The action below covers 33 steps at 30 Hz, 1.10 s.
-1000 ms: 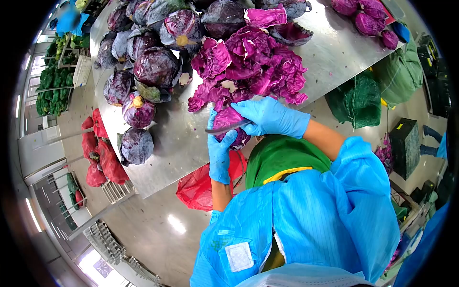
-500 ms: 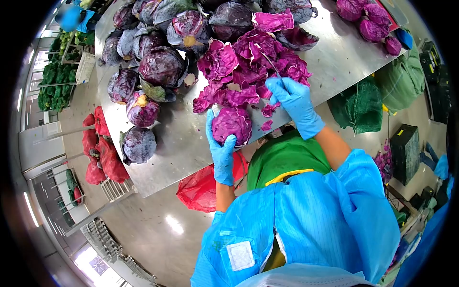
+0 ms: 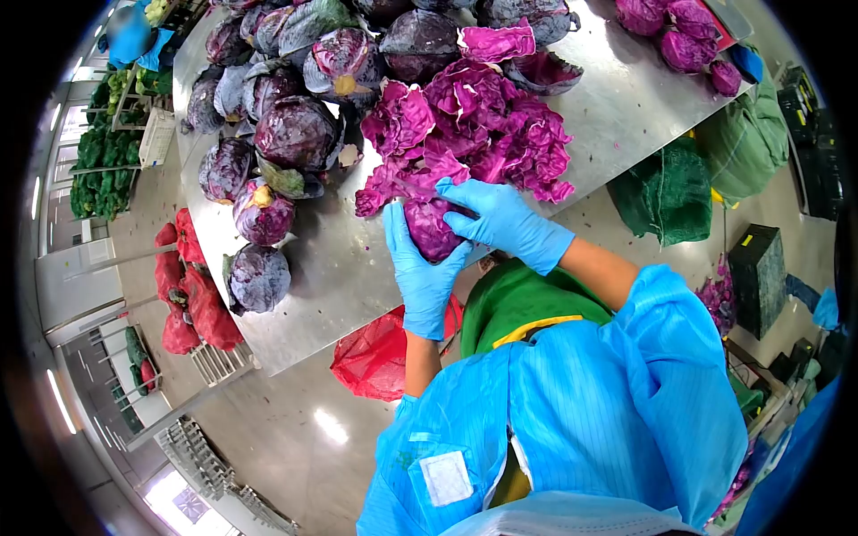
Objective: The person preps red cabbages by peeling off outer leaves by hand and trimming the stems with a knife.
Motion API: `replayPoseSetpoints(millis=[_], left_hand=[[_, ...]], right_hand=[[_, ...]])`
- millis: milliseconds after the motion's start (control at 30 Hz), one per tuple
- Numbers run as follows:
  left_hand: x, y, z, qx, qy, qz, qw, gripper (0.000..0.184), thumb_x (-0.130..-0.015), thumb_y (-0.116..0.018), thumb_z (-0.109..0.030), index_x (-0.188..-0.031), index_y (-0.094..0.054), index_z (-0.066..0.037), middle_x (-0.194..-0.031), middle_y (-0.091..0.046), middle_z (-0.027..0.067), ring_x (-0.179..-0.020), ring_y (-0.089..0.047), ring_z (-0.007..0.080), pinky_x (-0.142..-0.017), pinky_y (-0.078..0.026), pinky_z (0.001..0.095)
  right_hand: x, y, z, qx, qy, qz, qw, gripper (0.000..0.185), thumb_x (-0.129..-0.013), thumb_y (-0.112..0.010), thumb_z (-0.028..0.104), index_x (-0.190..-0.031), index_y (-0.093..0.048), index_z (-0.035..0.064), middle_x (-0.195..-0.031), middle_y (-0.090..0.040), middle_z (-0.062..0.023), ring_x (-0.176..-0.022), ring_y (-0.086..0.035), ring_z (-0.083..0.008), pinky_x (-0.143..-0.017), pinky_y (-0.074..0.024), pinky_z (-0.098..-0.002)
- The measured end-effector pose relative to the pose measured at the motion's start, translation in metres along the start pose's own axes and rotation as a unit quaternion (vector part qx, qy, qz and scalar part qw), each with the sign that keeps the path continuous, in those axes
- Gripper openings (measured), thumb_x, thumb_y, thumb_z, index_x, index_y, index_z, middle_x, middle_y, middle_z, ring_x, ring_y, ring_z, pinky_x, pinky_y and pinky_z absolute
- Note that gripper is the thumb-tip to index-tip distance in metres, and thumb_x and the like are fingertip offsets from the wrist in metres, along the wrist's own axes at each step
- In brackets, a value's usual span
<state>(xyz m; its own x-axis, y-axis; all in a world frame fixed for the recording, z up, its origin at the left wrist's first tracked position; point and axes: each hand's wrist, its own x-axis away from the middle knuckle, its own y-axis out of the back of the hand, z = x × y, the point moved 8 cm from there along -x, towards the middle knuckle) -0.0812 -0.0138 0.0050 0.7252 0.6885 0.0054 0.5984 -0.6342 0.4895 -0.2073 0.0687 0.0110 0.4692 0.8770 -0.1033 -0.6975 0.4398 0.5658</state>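
My left hand (image 3: pixel 420 279), in a blue glove, cups a peeled red cabbage (image 3: pixel 432 228) near the table's front edge, thumb and fingers around its sides. From the right, my gloved right hand (image 3: pixel 508 223) is closed with its fingertips against the top of that cabbage. It holds a thin knife, whose blade is mostly hidden and blurred over the cabbage. Just beyond both hands lies a heap of loose purple cabbage leaves (image 3: pixel 483 125).
Dark unpeeled cabbages (image 3: pixel 299 134) crowd the metal table's (image 3: pixel 335 299) back and left. Peeled cabbages (image 3: pixel 686 51) sit at far right. Below the edge are a red mesh bag (image 3: pixel 371 357) and a green sack (image 3: pixel 666 192). Full red sacks (image 3: pixel 210 308) stand on the left.
My right hand has come down leftward from over the leaves onto the cabbage, bringing the knife along. My left hand still holds the cabbage in about the same place.
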Motion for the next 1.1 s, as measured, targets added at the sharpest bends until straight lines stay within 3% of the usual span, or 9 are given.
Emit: replayPoseSetpoints(millis=[67,300,433,467,567,600,700,867,1100], left_hand=[[-0.003,0.002,-0.005,-0.019,0.014,0.000,1.000,0.116,-0.060,-0.090,-0.029,-0.150,-0.023,-0.002,-0.142,-0.038,0.0241,-0.130,-0.039,0.0375,-0.107,-0.036,0.0450],[-0.002,-0.004,-0.024,-0.170,-0.036,0.001,0.985,0.117,-0.056,-0.091,-0.031,-0.152,-0.028,-0.009,-0.132,-0.042,0.0225,-0.123,-0.044,0.0368,-0.104,-0.039,0.0422],[-0.001,-0.001,-0.026,-0.164,0.004,0.011,0.986,0.111,-0.057,-0.090,-0.034,-0.147,-0.033,-0.005,-0.134,-0.041,0.0232,-0.125,-0.043,0.0380,-0.106,-0.038,0.0432],[-0.002,0.001,-0.026,-0.160,-0.031,-0.009,0.987,0.110,-0.057,-0.090,-0.034,-0.146,-0.034,-0.004,-0.136,-0.041,0.0235,-0.126,-0.042,0.0382,-0.106,-0.038,0.0434],[0.000,0.002,-0.022,-0.161,-0.104,-0.031,0.981,0.107,-0.058,-0.089,-0.036,-0.143,-0.035,-0.002,-0.140,-0.039,0.0241,-0.129,-0.040,0.0388,-0.108,-0.036,0.0442],[0.000,-0.001,-0.023,-0.169,-0.107,-0.019,0.980,0.107,-0.058,-0.089,-0.037,-0.143,-0.035,-0.001,-0.141,-0.038,0.0242,-0.130,-0.040,0.0389,-0.108,-0.035,0.0444],[-0.002,-0.006,-0.031,-0.165,-0.101,-0.010,0.981,0.113,-0.057,-0.090,-0.040,-0.146,-0.032,-0.002,-0.142,-0.038,0.0246,-0.131,-0.038,0.0382,-0.109,-0.034,0.0449],[0.007,-0.005,-0.028,-0.158,-0.093,-0.043,0.982,0.118,-0.055,-0.091,-0.041,-0.149,-0.030,-0.002,-0.135,-0.041,0.0223,-0.127,-0.038,0.0368,-0.107,-0.034,0.0445],[0.009,0.005,-0.014,-0.139,-0.089,-0.055,0.985,0.112,-0.056,-0.091,-0.034,-0.146,-0.034,0.000,-0.139,-0.041,0.0213,-0.129,-0.040,0.0356,-0.111,-0.032,0.0428]], right_hand=[[-0.006,0.008,0.015,0.060,-0.032,0.048,0.997,0.057,-0.082,-0.074,0.034,-0.126,-0.059,0.0016,-0.116,-0.065,-0.0188,-0.105,-0.065,-0.0314,-0.091,-0.0516,-0.0364],[-0.025,0.008,-0.004,-0.057,-0.081,0.101,0.990,0.051,-0.081,-0.069,0.039,-0.115,-0.065,0.0008,-0.105,-0.066,-0.0228,-0.099,-0.065,-0.0359,-0.087,-0.0511,-0.0422],[-0.023,0.014,-0.005,0.043,-0.094,0.069,0.992,0.045,-0.082,-0.068,0.038,-0.109,-0.066,0.0013,-0.102,-0.066,-0.0241,-0.095,-0.065,-0.0381,-0.083,-0.0516,-0.0434],[-0.022,0.012,-0.005,0.102,-0.103,0.111,0.983,0.046,-0.083,-0.072,0.034,-0.115,-0.066,0.0014,-0.107,-0.068,-0.0192,-0.095,-0.068,-0.0321,-0.084,-0.0529,-0.0380],[-0.022,0.007,-0.010,-0.069,-0.095,0.049,0.992,0.040,-0.082,-0.071,0.036,-0.109,-0.068,0.0061,-0.096,-0.069,-0.0178,-0.086,-0.067,-0.0341,-0.078,-0.0527,-0.0415],[-0.024,0.009,-0.001,-0.034,-0.049,0.014,0.998,0.041,-0.081,-0.071,0.040,-0.106,-0.069,0.0086,-0.093,-0.068,-0.0170,-0.083,-0.066,-0.0347,-0.075,-0.0519,-0.0436],[-0.037,-0.006,-0.002,0.061,-0.109,0.200,0.972,0.045,-0.082,-0.068,0.044,-0.108,-0.068,0.0074,-0.101,-0.068,-0.0162,-0.088,-0.066,-0.0338,-0.076,-0.0523,-0.0426],[-0.028,0.003,0.016,0.131,0.053,0.027,0.990,0.025,-0.084,-0.063,0.031,-0.088,-0.065,0.0071,-0.081,-0.061,-0.0133,-0.077,-0.064,-0.0326,-0.066,-0.0512,-0.0439],[-0.017,0.011,0.021,0.082,0.104,-0.067,0.989,0.017,-0.084,-0.063,0.022,-0.083,-0.061,0.0052,-0.080,-0.060,-0.0146,-0.072,-0.062,-0.0338,-0.062,-0.0498,-0.0442]])
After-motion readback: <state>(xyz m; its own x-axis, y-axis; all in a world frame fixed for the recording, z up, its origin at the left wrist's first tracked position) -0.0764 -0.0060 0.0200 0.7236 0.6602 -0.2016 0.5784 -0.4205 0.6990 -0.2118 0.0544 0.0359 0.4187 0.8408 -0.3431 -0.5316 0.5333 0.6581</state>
